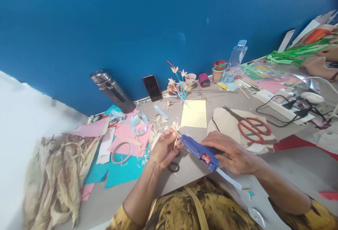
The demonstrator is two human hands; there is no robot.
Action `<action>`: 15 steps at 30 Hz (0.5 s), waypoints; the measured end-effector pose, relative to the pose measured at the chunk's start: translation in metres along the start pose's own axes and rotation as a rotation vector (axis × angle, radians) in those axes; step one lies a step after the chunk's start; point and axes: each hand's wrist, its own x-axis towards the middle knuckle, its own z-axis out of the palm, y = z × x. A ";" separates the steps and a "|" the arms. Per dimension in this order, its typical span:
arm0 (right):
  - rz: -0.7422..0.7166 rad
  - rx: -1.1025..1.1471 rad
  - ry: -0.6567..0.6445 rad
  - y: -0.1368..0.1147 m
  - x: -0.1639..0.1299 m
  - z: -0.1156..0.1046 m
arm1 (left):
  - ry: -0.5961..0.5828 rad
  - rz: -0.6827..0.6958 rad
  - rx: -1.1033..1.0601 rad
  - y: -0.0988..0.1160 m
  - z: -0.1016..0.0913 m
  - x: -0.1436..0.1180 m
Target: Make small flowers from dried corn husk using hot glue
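Pinched in the fingers of my left hand (pixel 164 147) is a small cream husk flower (pixel 176 128), its petals pointing up and down. My right hand (pixel 232 151) is wrapped round a blue hot glue gun (pixel 196 149), with a whitish glue stick (pixel 228 179) poking out of its rear. The gun's nozzle points left at the flower, close by my left fingers; I cannot tell whether it touches. Below my left hand lie the dark handles of a pair of scissors (pixel 173 166), partly hidden. A yellow paper sheet (pixel 194 114) lies beyond the gun.
Finished husk flowers on blue stems (pixel 181 87) stand at the back near a phone (pixel 152 87). A dark flask (pixel 113 91) and dried husks (pixel 58 180) are left. Red-handled scissors (pixel 253 129), a power strip (pixel 283 107) and a clear bottle (pixel 236 61) are right.
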 end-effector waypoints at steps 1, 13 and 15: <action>0.001 -0.003 0.002 0.000 0.001 0.000 | -0.001 0.002 0.002 0.000 0.000 0.000; 0.005 0.001 0.011 0.000 -0.001 0.001 | 0.050 0.096 0.025 -0.001 0.000 0.001; 0.014 0.011 0.012 0.000 -0.002 0.001 | 0.061 0.119 0.048 -0.001 0.000 0.002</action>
